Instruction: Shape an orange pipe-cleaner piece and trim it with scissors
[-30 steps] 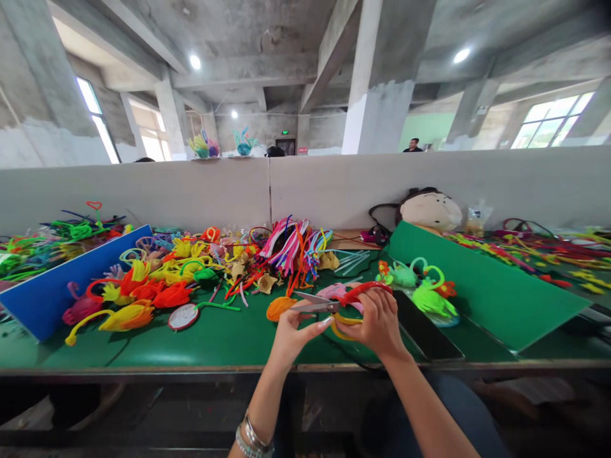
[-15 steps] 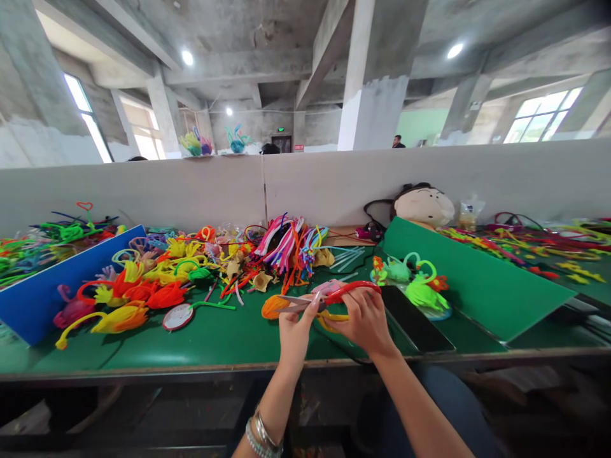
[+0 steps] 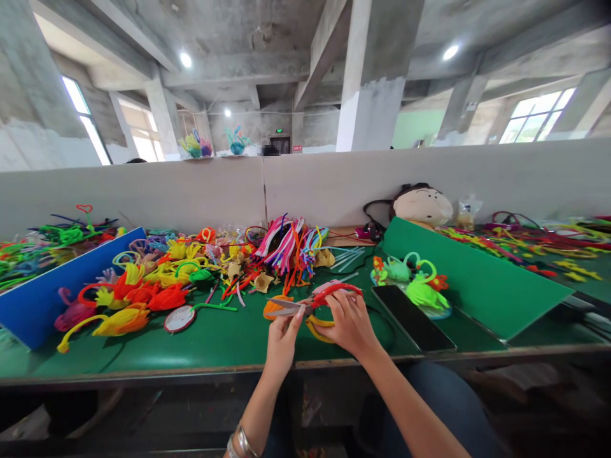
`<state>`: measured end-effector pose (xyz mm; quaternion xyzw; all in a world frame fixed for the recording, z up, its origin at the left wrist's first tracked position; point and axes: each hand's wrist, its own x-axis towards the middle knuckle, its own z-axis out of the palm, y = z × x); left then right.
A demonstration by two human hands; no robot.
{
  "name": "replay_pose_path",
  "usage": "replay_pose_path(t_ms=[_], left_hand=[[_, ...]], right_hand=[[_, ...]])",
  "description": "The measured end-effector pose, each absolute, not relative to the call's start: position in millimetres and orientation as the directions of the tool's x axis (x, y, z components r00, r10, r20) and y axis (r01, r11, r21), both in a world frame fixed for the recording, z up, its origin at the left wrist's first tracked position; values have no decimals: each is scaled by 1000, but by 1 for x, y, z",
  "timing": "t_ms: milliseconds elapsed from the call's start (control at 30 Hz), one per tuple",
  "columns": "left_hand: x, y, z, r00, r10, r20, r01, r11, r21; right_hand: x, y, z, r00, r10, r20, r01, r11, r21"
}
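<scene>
My right hand [image 3: 352, 323] grips scissors [image 3: 337, 289] with a red handle loop, its fingers wrapped round the handle side. The slightly parted blades point left, past the fingertips of my left hand [image 3: 281, 343]. My left thumb and finger are pinched together close to the blades; what they hold is too small or hidden to tell. Directly behind the blades shows an orange fuzzy bundle [image 3: 273, 308]. A curved yellow piece [image 3: 317, 331] bends below the scissors beside my right fingers; whether it joins the orange bundle is hidden. Something pink [image 3: 323, 286] lies just beyond the red handle.
Yellow and red pipe-cleaner swans [image 3: 121, 321] and a round white disc [image 3: 179, 319] lie left, beside a blue board [image 3: 71, 286]. Striped pipe-cleaner bundles [image 3: 286, 245] are behind. To the right are a black phone [image 3: 413, 318], a green swan [image 3: 426, 292] and a green board [image 3: 477, 280].
Both hands have shifted left and slightly down, carrying the scissors along. The phone's left end, covered before by my right hand, now shows more fully.
</scene>
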<state>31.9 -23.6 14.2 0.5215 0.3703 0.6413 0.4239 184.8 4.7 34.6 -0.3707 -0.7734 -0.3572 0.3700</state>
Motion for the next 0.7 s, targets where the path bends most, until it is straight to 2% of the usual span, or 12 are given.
replay_pose_path(t_ms=[67,133,200,267,367,433,533,700], left_hand=[[26,-32,8,-88,920,383,-43,-388,921],[19,-44,7,-40,895,444,158,-433,888],[11,-57,12,-57,839,541,391,-480,786],[6,-65,26,-30,771,636,540,-523,659],[9,-63,53,96,636,766,623,-639,452],[17,-54,67,115,598,793,704,-612,359],[34,-35,76,66,587,807,785,-530,320],[48,-18,69,135,546,827,771,-582,259]], right_hand=[[183,5,36,-428,328,842,846,475,245],[184,5,37,-409,342,846,852,476,219],[185,5,39,-413,339,845,851,473,226],[186,5,40,-432,335,837,848,466,251],[185,5,38,-462,334,822,838,468,281],[184,5,35,-481,325,814,829,470,302],[181,4,34,-497,307,811,825,458,332],[178,-1,39,-465,288,837,825,483,293]])
